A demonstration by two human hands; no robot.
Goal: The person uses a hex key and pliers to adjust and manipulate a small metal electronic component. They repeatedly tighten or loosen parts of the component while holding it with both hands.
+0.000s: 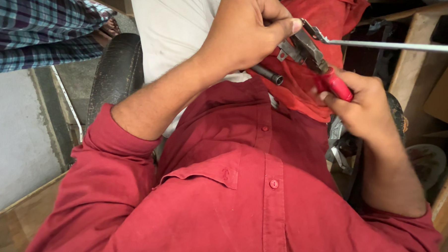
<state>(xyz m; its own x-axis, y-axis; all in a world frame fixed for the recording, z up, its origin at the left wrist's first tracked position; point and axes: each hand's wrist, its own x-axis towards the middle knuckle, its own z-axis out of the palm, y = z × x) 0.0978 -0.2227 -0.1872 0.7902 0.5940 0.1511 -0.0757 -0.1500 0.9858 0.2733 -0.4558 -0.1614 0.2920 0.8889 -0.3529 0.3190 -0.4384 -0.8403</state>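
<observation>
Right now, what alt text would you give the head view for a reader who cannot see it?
A person in a red shirt grips red-handled pliers in the right hand, with the plier tips at the end of a thin metal rod. The left hand steadies the pliers' head, and a dark tube lies just below.

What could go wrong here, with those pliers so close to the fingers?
The left hand steadies small metal parts right beside the head of the red-handled pliers, so a slip might pinch its fingertips. The pliers, held by the right hand, grip a thin metal rod; if it springs free, it may whip sideways.
</observation>
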